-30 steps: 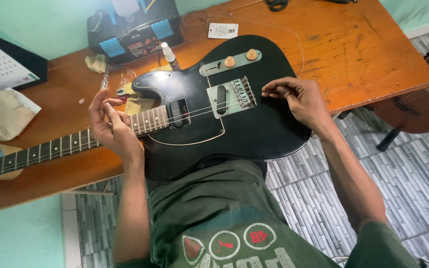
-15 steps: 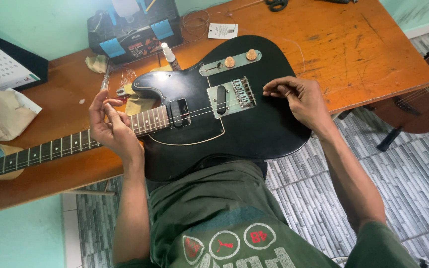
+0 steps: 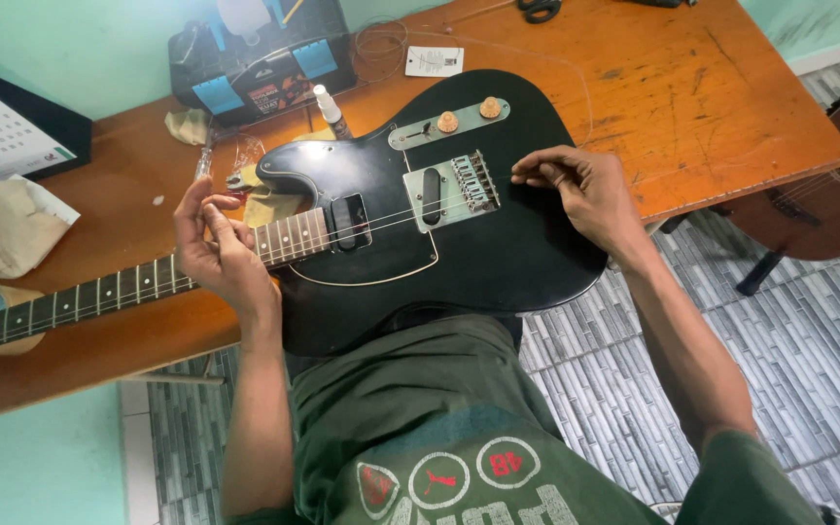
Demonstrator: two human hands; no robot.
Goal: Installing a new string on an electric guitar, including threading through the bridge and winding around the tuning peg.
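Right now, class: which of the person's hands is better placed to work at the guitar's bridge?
Right. The right hand rests on the black guitar body beside the bridge, while the left hand is over the neck.

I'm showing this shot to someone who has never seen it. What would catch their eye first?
The black electric guitar lying across the orange wooden table and the person's lap dominates the middle. The left hand is raised over the neck near the body, fingers pinched together, while the right hand sits by the metal bridge. A second, brown guitar stands at the right edge over the grey tiled floor.
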